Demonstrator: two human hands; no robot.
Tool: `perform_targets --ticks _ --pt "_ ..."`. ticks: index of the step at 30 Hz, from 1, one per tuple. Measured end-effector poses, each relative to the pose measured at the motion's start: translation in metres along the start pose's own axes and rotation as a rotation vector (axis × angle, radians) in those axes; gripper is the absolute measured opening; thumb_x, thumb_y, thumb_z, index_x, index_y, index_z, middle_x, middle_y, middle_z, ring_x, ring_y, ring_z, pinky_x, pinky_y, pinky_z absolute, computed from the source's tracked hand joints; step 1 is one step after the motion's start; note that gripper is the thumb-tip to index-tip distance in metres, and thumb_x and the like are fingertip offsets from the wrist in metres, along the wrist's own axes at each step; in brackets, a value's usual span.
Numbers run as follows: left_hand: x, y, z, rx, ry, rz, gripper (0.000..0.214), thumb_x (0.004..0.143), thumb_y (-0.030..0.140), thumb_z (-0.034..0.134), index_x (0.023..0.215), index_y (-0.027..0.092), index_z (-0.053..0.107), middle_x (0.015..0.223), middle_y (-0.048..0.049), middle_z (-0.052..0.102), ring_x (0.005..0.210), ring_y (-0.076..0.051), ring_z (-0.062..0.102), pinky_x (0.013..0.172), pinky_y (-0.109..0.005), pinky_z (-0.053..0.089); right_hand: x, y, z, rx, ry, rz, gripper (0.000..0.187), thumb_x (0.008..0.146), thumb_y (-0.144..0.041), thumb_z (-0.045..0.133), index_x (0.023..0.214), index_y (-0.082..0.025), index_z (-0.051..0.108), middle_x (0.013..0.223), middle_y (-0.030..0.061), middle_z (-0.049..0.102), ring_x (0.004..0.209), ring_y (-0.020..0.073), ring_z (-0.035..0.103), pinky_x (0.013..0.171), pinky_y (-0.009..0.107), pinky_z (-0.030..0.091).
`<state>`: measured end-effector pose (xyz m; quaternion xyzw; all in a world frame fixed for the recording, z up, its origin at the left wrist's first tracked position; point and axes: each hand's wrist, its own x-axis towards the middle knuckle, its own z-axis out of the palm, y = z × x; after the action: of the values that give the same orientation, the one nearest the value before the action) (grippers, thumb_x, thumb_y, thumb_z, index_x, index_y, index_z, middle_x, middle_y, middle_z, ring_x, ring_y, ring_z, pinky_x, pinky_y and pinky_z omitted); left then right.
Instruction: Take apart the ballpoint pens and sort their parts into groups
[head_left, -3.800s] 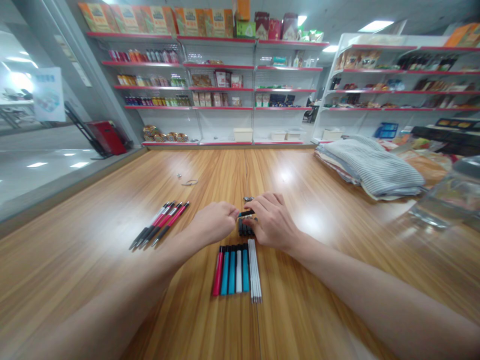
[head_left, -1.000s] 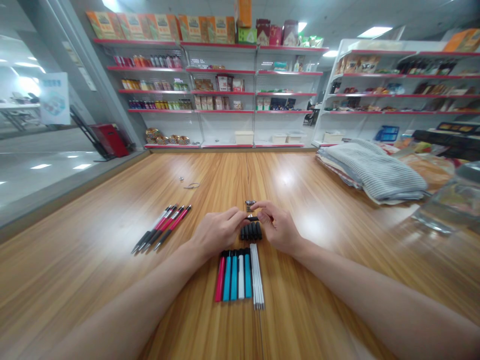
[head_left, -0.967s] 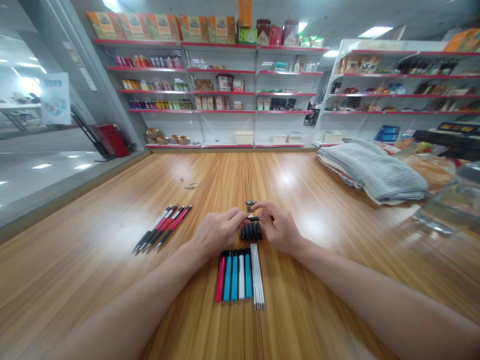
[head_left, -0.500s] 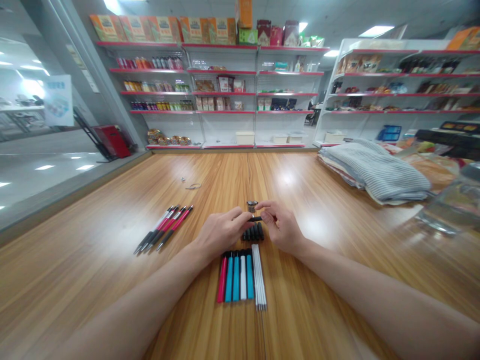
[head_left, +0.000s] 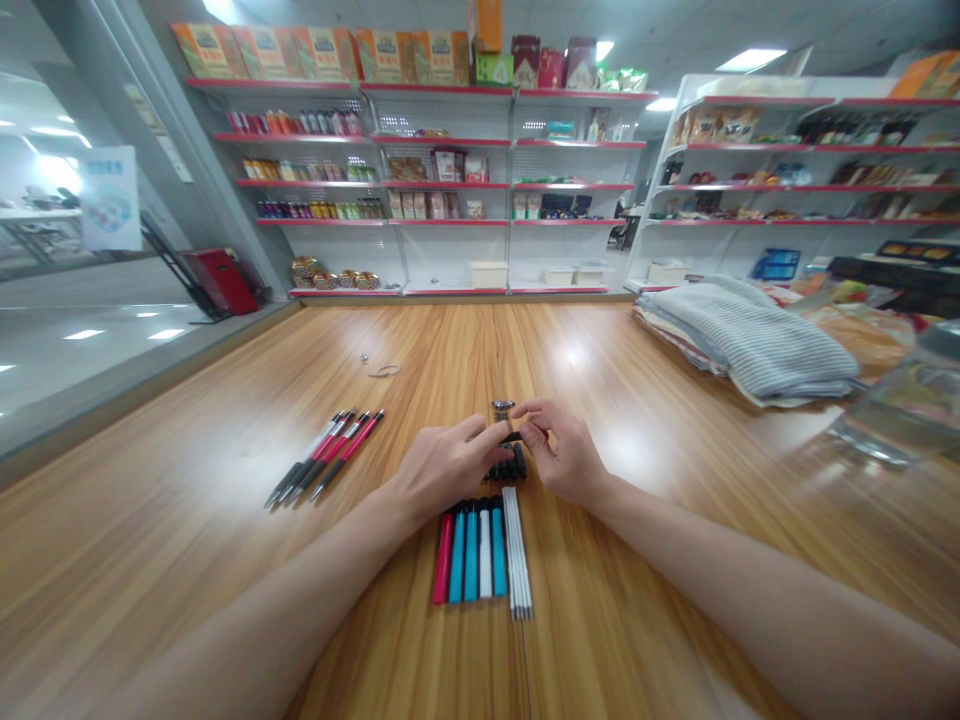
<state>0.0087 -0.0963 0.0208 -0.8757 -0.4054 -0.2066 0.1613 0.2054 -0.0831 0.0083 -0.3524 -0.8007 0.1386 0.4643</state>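
Observation:
A small black pen part [head_left: 514, 436] lies sideways between my hands. My left hand [head_left: 444, 462] is closed on its left end, and my right hand [head_left: 566, 452] pinches the other end; fingers cover most of it. Just below is a row of black pen grips [head_left: 513, 464], partly hidden by my left hand. Nearer me lie pen barrels [head_left: 471, 560] in red, blue and white with black ends, beside several thin white refills [head_left: 519, 555]. Small metal pen pieces [head_left: 502, 407] sit just beyond my fingers. Several pens [head_left: 330, 455] with red or silver barrels lie to the left.
A thin looped strip [head_left: 385, 370] and a tiny shiny piece [head_left: 364, 357] lie farther back on the wooden table [head_left: 615, 640]. Folded striped cloth [head_left: 757, 335] and a clear container [head_left: 900, 400] stand at right. Stocked shelves [head_left: 442, 222] line the back.
The fingers of my left hand have shifted slightly right over the black pen part, so less of it shows. My right hand stays nearly still.

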Motion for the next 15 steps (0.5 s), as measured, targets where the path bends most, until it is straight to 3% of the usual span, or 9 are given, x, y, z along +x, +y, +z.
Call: perform_targets --ticks 6,11,15 --pt "-0.0002 0.001 -0.0017 0.013 -0.028 -0.013 0.031 0.098 0.036 0.031 0.094 0.019 0.058 0.084 -0.0032 0.056 0.065 -0.012 0.055 0.051 -0.024 0.033 -0.0001 -0.0019 0.0004 0.002 -0.009 -0.041 0.017 0.091 -0.023 0.046 0.106 -0.019 0.052 0.078 0.0037 0.061 0.071 0.0156 0.057 0.066 0.028 0.043" --pt "-0.0003 0.0007 -0.002 0.036 -0.038 0.018 0.03 0.097 0.039 0.033 0.103 0.022 0.056 0.084 -0.0024 0.058 0.065 -0.013 0.056 0.05 -0.023 0.033 0.0009 -0.0046 0.0014 -0.012 -0.044 -0.099 0.015 0.091 -0.02 0.045 0.105 -0.02 0.051 0.083 0.0047 0.063 0.075 0.0166 0.059 0.072 0.031 0.045" --pt "-0.0003 0.0006 -0.0013 0.046 -0.048 0.022 0.03 0.097 0.038 0.032 0.096 0.021 0.056 0.082 -0.0025 0.058 0.064 -0.012 0.056 0.05 -0.023 0.033 0.0011 -0.0064 0.0029 -0.039 -0.045 -0.134 0.016 0.091 -0.02 0.045 0.107 -0.019 0.05 0.083 0.0045 0.063 0.079 0.0174 0.059 0.078 0.033 0.044"
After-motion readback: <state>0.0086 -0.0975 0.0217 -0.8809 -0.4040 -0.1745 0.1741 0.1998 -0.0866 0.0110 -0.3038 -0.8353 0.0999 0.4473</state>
